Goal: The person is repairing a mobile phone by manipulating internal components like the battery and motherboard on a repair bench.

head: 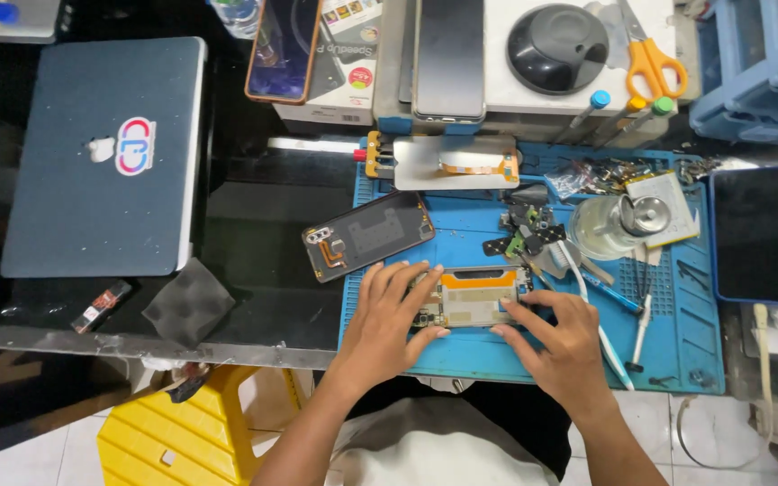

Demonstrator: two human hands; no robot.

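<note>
My left hand lies flat over the left end of the opened phone on the blue mat, fingers spread and pressing down on it rather than gripping. My right hand comes in from the other side, its fingertips touching the phone's right edge — whether they pinch anything small there I cannot tell.

Just above my left hand lies a dark back cover, tilted, half off the mat. Behind the phone sits a heap of small parts, and to the right a clear bottle lying beside a thin white tool and a blue-handled one — both close to my right wrist. A screen in a clamp rests at the mat's far edge. A closed laptop sits well off to the left, another phone far right, and scissors on the shelf behind.
</note>
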